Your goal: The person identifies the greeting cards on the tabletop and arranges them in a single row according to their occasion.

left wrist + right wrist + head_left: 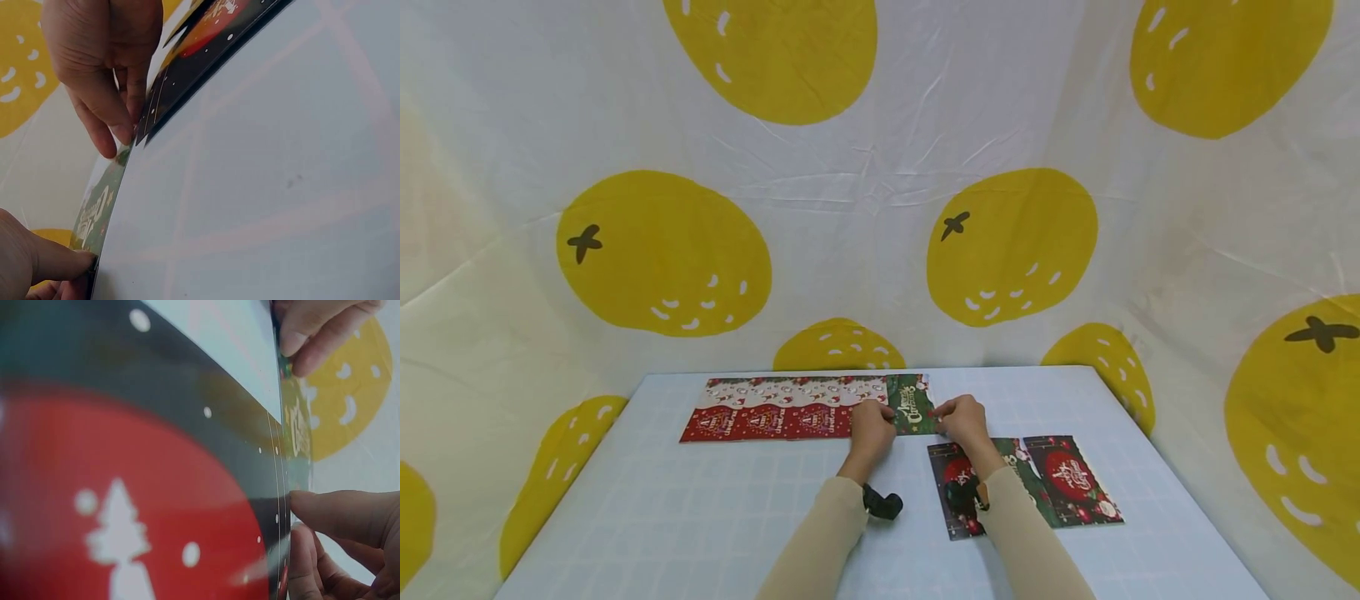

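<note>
A green Christmas card (913, 406) with gold lettering lies at the right end of a row of red-and-white Christmas cards (767, 408) near the table's back edge. My left hand (872, 429) pinches the green card's near left part, beside the last red-and-white card. At its right edge, my right hand (964, 421) pinches the card between thumb and fingers. The left wrist view shows the left thumb (69, 265) on the card's edge and the right hand (106, 69) at its other end. In the right wrist view, the right fingertips (303, 503) partly hide the green card (298, 434).
Under and beside my right forearm lie two dark cards with red ornaments, one at the right (1071, 479) and one at the left (951, 475). Another green card (1033, 483) lies between them. A fruit-patterned cloth (865, 250) hangs behind the pale table (700, 517).
</note>
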### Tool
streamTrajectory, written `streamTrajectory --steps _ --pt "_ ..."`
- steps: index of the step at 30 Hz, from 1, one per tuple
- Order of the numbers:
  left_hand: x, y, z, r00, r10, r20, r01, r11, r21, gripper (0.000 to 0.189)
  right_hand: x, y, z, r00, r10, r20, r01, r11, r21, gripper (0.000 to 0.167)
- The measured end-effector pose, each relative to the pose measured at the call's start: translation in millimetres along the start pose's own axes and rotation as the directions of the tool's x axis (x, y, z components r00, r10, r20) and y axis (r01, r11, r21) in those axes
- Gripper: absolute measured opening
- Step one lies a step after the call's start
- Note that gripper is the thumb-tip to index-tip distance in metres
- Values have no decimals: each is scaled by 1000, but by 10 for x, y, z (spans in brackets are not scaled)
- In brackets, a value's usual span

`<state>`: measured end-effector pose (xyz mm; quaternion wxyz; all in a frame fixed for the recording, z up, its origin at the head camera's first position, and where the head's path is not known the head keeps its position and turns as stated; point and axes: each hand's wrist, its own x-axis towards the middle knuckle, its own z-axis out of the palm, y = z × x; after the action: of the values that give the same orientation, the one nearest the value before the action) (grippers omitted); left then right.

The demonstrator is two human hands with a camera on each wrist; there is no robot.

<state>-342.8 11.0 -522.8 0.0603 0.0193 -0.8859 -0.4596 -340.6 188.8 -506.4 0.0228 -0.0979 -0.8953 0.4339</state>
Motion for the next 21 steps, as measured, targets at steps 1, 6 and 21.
streamTrajectory --steps 1,6,21 --pt "-3 1 0 1000 -2 2 2 1000 2 15 0 4 0 1000 0 0 0 1000 1 18" --pt "-12 5 5 1000 0 3 0 1000 10 15 -1 13 -1 1000 -1 3 1 1000 -4 19" --pt "-25 -2 4 999 46 -15 -46 999 9 18 12 27 4 1000 -20 -6 20 1000 -16 17"
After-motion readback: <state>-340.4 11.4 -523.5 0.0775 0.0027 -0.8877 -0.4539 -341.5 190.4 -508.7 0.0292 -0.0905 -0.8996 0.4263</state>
